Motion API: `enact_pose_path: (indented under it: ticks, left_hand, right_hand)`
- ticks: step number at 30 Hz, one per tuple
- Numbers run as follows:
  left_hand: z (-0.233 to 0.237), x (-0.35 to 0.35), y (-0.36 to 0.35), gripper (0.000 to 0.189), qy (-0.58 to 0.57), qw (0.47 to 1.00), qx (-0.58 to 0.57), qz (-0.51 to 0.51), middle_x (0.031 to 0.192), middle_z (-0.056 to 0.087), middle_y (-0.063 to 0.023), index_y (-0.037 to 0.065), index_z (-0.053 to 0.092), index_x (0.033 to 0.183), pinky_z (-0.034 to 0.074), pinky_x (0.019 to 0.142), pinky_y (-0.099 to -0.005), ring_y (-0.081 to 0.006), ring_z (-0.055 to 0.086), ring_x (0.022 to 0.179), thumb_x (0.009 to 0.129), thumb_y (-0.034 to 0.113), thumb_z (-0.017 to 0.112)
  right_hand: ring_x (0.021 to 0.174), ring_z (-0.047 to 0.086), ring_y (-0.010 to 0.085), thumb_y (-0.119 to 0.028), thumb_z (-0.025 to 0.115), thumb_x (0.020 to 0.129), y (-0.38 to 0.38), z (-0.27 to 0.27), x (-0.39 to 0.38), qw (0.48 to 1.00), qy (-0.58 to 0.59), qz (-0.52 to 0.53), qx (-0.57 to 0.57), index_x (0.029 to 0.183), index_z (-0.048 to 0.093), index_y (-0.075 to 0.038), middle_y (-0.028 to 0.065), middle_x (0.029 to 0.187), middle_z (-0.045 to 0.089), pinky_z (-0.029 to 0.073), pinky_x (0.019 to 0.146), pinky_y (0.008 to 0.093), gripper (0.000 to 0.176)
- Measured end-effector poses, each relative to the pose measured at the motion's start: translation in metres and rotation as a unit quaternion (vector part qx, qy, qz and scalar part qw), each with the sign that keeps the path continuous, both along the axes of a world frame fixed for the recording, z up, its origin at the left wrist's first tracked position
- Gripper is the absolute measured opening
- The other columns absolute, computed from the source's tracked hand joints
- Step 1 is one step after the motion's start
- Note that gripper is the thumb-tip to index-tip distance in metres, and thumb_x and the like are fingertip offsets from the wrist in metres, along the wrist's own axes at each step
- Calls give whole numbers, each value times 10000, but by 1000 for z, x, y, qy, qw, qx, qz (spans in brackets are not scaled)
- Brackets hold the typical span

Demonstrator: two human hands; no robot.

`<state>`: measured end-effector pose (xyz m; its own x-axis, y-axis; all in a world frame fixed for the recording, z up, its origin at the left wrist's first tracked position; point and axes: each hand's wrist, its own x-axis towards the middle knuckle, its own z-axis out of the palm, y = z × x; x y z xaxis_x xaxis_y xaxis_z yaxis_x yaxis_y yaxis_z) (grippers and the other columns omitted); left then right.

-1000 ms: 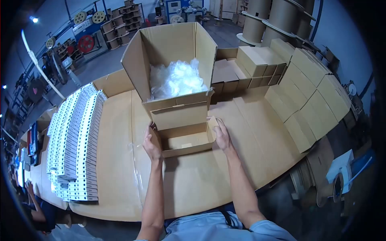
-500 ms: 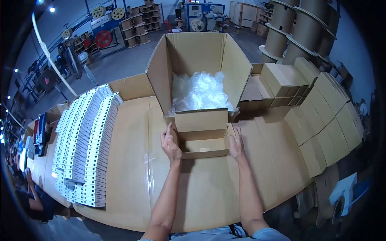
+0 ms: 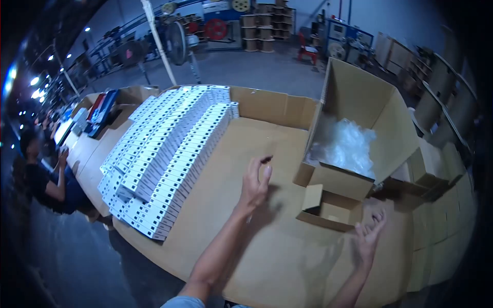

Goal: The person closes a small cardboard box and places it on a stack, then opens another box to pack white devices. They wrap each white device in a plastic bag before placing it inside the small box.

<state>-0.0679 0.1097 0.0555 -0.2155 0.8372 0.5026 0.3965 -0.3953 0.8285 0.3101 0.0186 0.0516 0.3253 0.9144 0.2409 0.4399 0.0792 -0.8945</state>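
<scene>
A small open cardboard box (image 3: pixel 328 222) stands on the cardboard-covered table, its flaps raised. Just right of it is my right hand (image 3: pixel 371 237), fingers apart and partly curled, holding nothing. My left hand (image 3: pixel 254 186) hovers over the table between the small box and the white boxes, thumb and fingers apart, nothing between them. Long rows of stacked small white boxes (image 3: pixel 179 149) fill the left part of the table. Behind the small box rises a large open carton (image 3: pixel 359 92) with clear plastic wrap (image 3: pixel 349 146) inside.
Closed brown boxes (image 3: pixel 441 220) are stacked along the right side. A low cardboard wall (image 3: pixel 272 107) edges the back of the table. At the far left a person (image 3: pixel 49 179) sits by another work surface. Machines and spools stand farther back.
Both hands have let go of the small box. My left hand has moved left toward the white boxes; my right hand stays near the box's right side. The view has turned left.
</scene>
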Motion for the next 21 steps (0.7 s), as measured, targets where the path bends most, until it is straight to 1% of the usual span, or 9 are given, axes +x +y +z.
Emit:
enact_pose_path:
  ticks: [1, 3, 5, 9, 12, 14, 18, 19, 21]
  left_hand:
    - [4, -26, 19, 357, 49, 998, 12, 37, 1173, 635, -210, -8, 609, 1230, 447, 1041, -425, -366, 597, 1155, 981, 247, 597]
    - [10, -82, 62, 338, 139, 987, 4, 85, 1175, 637, -216, -11, 606, 1203, 463, 1014, -450, -378, 592, 1153, 923, 171, 661]
    - [8, -135, 118, 343, 226, 964, 49, 128, 1160, 654, -206, -6, 628, 1189, 486, 991, -439, -369, 616, 1093, 878, 130, 682]
    - [20, -196, 206, 458, 328, 928, 61, 167, 1248, 616, -212, -16, 566, 1270, 463, 1039, -463, -395, 569, 1175, 828, 49, 666]
    - [13, -229, 262, 522, 417, 882, 96, 196, 1269, 597, -205, -14, 531, 1291, 467, 1035, -454, -396, 562, 1180, 793, 17, 686]
    - [12, -239, 290, 555, 470, 851, 79, 221, 1298, 586, -193, -13, 512, 1303, 486, 1012, -446, -379, 564, 1181, 777, 1, 688]
    - [6, -251, 310, 438, 478, 844, 95, 225, 1242, 605, -168, 7, 557, 1252, 518, 947, -427, -356, 579, 1156, 819, -23, 613]
    - [8, -250, 308, 371, 469, 843, 129, 232, 1179, 616, -164, 5, 587, 1211, 518, 933, -439, -355, 593, 1116, 840, -8, 587]
    - [11, -252, 308, 324, 470, 842, 148, 220, 1163, 615, -164, 10, 612, 1163, 513, 931, -439, -358, 591, 1106, 840, 2, 587]
  right_hand:
    - [1370, 394, 302, -114, 737, 836, -7, 4, 0, 1000, 1, -10, 9, 1566, 245, -133, 169, 1432, 405, 388, 1097, 515, 881]
    - [1385, 381, 292, -101, 714, 843, -19, 15, -6, 998, 52, -26, 35, 1568, 241, -117, 164, 1419, 411, 390, 1096, 497, 866]
    - [1348, 426, 272, -108, 719, 865, -28, 15, -9, 996, 36, -6, 78, 1546, 282, -98, 157, 1392, 445, 428, 1068, 466, 809]
    - [1268, 469, 252, -83, 634, 911, -38, 24, -33, 993, -9, 40, 111, 1493, 337, -23, 119, 1323, 488, 407, 1065, 384, 656]
    - [1349, 468, 268, -243, 671, 980, -47, 57, -81, 995, 95, 30, 5, 1472, 383, -40, 127, 1375, 526, 401, 1091, 389, 605]
    - [1281, 522, 260, -213, 655, 987, -43, 57, -91, 992, 98, 72, -8, 1455, 396, -34, 129, 1355, 528, 443, 1044, 366, 564]
    - [1200, 565, 250, -170, 641, 988, -25, 54, -118, 979, 147, 139, 12, 1434, 410, -12, 135, 1329, 538, 474, 1000, 345, 526]
    - [1184, 565, 240, -125, 626, 980, -21, 46, -119, 963, 228, 138, -32, 1430, 406, 3, 142, 1341, 532, 466, 1008, 347, 516]
    - [1181, 566, 234, -95, 619, 970, -18, 52, -133, 960, 206, 172, -75, 1418, 421, 6, 142, 1353, 523, 466, 1004, 346, 500]
